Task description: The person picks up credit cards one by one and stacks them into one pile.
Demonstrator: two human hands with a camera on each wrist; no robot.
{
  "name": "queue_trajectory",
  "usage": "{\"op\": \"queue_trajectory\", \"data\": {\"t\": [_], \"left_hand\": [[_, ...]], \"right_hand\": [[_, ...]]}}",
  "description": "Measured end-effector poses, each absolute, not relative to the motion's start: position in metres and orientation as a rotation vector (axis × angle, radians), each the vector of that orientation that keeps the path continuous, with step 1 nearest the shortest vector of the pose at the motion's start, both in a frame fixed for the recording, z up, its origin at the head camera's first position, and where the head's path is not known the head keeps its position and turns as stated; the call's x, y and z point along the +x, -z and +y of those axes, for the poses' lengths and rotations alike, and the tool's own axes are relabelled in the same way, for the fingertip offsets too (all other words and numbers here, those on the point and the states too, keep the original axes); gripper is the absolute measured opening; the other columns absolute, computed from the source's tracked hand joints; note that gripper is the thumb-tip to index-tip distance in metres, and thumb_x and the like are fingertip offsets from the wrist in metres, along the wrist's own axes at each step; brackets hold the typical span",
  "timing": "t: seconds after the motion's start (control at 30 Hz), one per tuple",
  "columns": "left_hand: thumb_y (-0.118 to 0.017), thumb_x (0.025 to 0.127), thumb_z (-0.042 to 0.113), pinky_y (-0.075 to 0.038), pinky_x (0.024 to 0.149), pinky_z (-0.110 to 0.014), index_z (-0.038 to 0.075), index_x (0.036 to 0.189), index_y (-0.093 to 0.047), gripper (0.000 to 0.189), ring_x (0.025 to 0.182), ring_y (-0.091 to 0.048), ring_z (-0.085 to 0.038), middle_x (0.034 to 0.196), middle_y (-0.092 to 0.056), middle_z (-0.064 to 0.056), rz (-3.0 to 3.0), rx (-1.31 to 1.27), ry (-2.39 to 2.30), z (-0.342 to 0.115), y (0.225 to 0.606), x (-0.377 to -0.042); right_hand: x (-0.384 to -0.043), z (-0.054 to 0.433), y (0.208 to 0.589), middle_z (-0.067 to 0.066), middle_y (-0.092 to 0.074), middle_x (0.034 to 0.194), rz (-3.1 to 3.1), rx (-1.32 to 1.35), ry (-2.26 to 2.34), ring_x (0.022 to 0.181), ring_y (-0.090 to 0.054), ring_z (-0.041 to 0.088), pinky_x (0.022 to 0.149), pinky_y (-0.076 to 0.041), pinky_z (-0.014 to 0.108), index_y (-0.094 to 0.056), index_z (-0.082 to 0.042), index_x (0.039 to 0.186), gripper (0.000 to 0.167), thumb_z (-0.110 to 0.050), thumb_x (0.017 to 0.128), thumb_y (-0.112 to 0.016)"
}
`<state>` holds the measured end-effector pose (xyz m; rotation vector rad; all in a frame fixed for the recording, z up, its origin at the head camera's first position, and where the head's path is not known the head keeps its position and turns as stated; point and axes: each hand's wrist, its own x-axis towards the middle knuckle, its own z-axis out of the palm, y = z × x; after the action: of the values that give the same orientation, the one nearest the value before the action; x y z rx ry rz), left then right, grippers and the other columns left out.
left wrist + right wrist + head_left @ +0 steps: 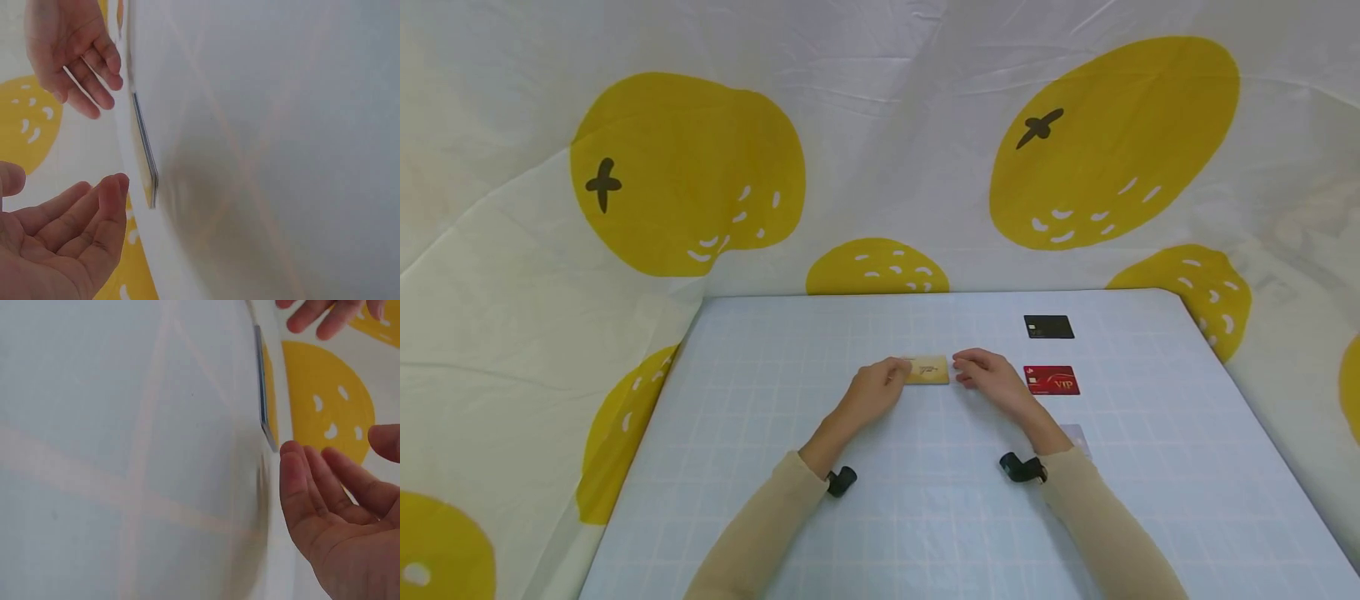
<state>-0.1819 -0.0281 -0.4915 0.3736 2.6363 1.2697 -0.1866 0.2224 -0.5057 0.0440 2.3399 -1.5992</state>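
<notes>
Beige sleeves are stretched over the pale table. Between left hand and right hand a gold card is laid flat; fingers of both are loosely bent, nothing gripped. Farther right, a red card and a black card are placed.

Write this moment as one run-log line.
left hand: empty; right hand: empty; gold card: between hands; black card, red VIP card: farther right
</notes>
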Motion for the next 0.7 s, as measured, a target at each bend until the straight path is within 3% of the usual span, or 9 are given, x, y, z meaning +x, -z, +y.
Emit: {"op": "queue_trajectory", "data": {"t": [0.1,0.3,0.7], "left_hand": [[-0.048,0.105,0.034,-0.048,0.067,-0.031,0.009,0.128,-0.066,0.039,0.071,-0.054,-0.012,0.095,-0.068,-0.003,2.631,0.42,-1.299,-0.024,0.491,-0.178],[-0.056,0.102,0.03,-0.054,0.08,-0.031,0.004,0.123,-0.068,0.036,0.091,-0.064,-0.012,0.103,-0.071,0.001,2.604,0.547,-1.347,-0.014,0.493,-0.169],[-0.065,0.097,0.026,-0.054,0.078,-0.024,0.001,0.124,-0.066,0.037,0.09,-0.065,-0.008,0.103,-0.069,0.002,2.514,0.625,-1.365,0.013,0.498,-0.153]], "right_hand": [[-0.181,0.227,0.501,0.011,-0.063,0.126,2.366,0.035,1.602,0.105,-0.064,0.026,0.096,-0.052,0.041,-0.059,-0.008,0.134,0.041,-0.036,0.103,-0.056],[-0.169,0.241,0.496,0.011,-0.064,0.125,2.436,0.035,1.614,0.104,-0.065,0.028,0.093,-0.053,0.041,-0.06,-0.009,0.133,0.04,-0.035,0.103,-0.057],[-0.143,0.278,0.493,0.011,-0.065,0.12,2.66,0.05,1.467,0.104,-0.063,0.027,0.089,-0.054,0.034,-0.061,-0.008,0.13,0.041,-0.039,0.102,-0.058]]}}
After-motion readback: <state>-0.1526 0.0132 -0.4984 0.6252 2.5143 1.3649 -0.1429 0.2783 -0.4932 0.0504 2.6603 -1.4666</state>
